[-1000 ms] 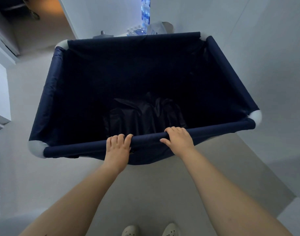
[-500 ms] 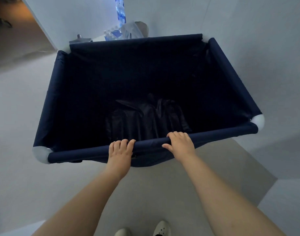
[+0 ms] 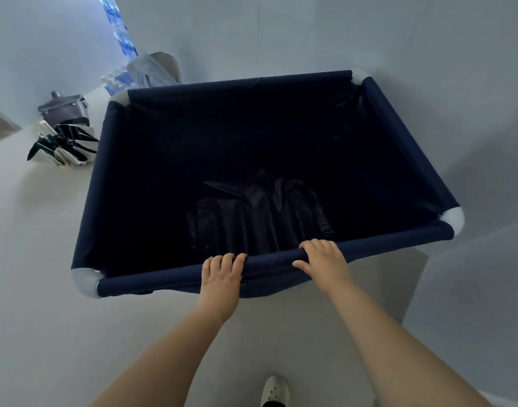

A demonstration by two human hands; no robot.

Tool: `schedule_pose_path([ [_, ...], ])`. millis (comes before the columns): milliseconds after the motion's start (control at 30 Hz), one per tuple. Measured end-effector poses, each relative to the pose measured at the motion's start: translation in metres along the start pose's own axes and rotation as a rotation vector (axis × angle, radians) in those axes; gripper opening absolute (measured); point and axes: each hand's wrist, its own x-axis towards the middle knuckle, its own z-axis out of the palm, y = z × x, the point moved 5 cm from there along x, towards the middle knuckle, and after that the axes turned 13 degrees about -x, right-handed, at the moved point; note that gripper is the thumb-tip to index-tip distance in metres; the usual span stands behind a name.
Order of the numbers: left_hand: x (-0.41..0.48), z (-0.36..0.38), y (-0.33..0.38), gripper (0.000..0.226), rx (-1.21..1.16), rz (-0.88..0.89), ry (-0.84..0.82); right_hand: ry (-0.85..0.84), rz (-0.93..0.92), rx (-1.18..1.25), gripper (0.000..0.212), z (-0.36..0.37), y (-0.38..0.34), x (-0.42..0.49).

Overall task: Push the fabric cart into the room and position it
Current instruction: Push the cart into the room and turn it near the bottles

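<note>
Navy fabric cart (image 3: 99, 183) stands on a pale floor (image 3: 37, 289) in a white-walled corner, a crumpled dark cloth (image 3: 257, 212) at its bottom. The left hand (image 3: 221, 279) and right hand (image 3: 325, 261) each curl closed over its near rail. Left of it lie folded umbrellas (image 3: 65, 142); shrink-wrapped water bottles (image 3: 118, 80) behind are partly hidden.

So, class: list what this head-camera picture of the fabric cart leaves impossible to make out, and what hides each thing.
- Fabric cart wheels and underside: hidden by its own body.
- Dark bundle inside: too dim to identify.
- Fingertips of left hand and right hand: curled behind the rail.
- Shoe: cut off by the bottom edge.
- Blue packs: too small and blurred.
</note>
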Motion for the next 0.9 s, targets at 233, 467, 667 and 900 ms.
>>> schedule_pose_path([
  [233,0.006,0.025,0.064,0.071,-0.021,0.102,-0.086,-0.038,0.119,0.004,0.046,0.010,0.066,-0.046],
  [467,0.000,0.029,0.084,0.074,0.019,0.233,-0.123,-0.001,0.212,0.035,0.047,0.024,0.077,-0.091],
  [667,-0.005,0.037,0.113,0.074,0.007,0.308,-0.148,0.038,0.293,0.041,0.046,0.033,0.096,-0.124],
  [900,-0.011,0.041,0.144,0.078,-0.012,0.377,-0.220,0.021,0.356,0.017,0.046,0.041,0.119,-0.154],
])
